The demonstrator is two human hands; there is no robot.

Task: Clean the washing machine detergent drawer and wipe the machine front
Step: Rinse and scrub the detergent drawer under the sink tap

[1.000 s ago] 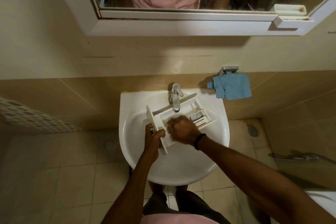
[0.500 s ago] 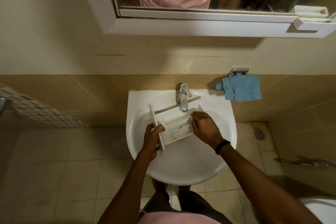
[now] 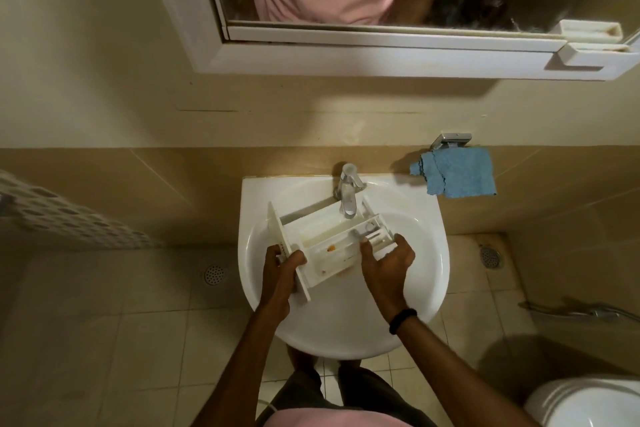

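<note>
Drawer [image 3: 332, 246] is sitting under the tap [image 3: 348, 196], left hand [image 3: 280, 274] clamping its front, right hand [image 3: 386, 265] loosely open beside it, orange gunk remaining, machine front looking untouched.

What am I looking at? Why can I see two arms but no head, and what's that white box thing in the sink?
The camera sits on a person's head and looks down, so you see only their arms. They stand at a white sink in a bathroom. The left hand grips the front panel of a white detergent drawer from a washing machine, holding it over the basin, under the tap. The right hand touches the drawer's other end, fingers spread. A blue cloth hangs on the wall nearby.
</note>
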